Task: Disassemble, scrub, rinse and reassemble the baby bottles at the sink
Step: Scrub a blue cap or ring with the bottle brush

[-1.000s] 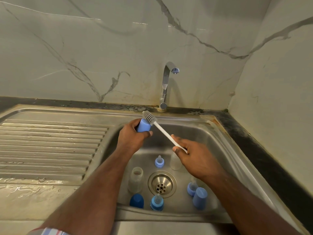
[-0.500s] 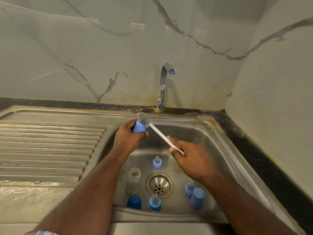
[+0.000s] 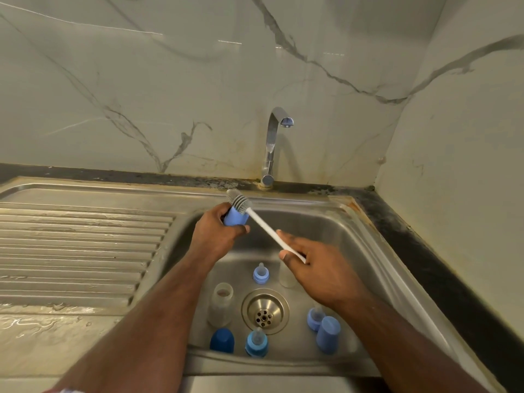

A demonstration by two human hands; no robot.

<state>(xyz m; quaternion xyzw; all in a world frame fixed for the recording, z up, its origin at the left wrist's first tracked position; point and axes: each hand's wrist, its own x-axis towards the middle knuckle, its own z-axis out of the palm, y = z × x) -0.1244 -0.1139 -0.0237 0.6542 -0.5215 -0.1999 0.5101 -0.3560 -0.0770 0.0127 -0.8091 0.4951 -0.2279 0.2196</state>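
The left hand (image 3: 217, 231) is wrapped around a light blue bottle cap (image 3: 235, 216), held above the basin's ten-o'clock corner, while the right hand (image 3: 314, 268) pinches the white handle of the bottle brush (image 3: 266, 225), whose grey bristle head (image 3: 238, 199) sits at the cap's mouth, only partly inside it. The likeliest slip, in my judgement, comes from that shallow seating: a hard push or twist could pop the bristles out over the rim and flick water toward the wall, or lever the small, wet cap out of the curled fingers and down among the parts below. The long thin handle is held near its far end, so control of the head looks loose. On the floor of the sink (image 3: 354, 222) stand a clear bottle body (image 3: 221, 303) at nine o'clock of the drain (image 3: 265, 311), a blue nipple ring (image 3: 261, 273) at twelve, a second clear bottle body (image 3: 287, 276) partly hidden behind the right hand, a dark blue cap (image 3: 222, 340) at seven, a nipple ring (image 3: 256, 346) at six, and another nipple ring (image 3: 315, 319) touching a light blue cap (image 3: 328, 333) at four; a dropped piece could knock any of them over. The tap (image 3: 273, 143) is dry, so rinsing is not yet under way. Compared with half a second and a second ago, the grips and the parts in the basin are unchanged; the brush head has barely shifted at the cap's mouth.
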